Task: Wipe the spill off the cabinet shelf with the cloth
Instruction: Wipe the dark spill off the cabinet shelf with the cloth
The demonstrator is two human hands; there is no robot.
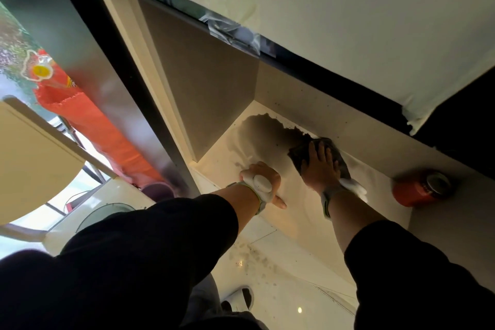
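A dark spill (270,128) spreads over the back of the pale cabinet shelf (284,211), near the rear wall. My right hand (320,166) presses flat on a dark cloth (334,153) at the spill's right edge, fingers straight and spread. My left hand (261,177) rests on the shelf's front left part, with its thumb pointing right along the edge; its fingers are hidden under the wrist device. Both wrists carry white devices on pale green straps.
An orange can (419,187) lies on its side on the shelf at the right. The open cabinet door (128,88) stands at the left with an orange bag (88,126) behind it. Dark specks dot the glossy floor (267,276) below.
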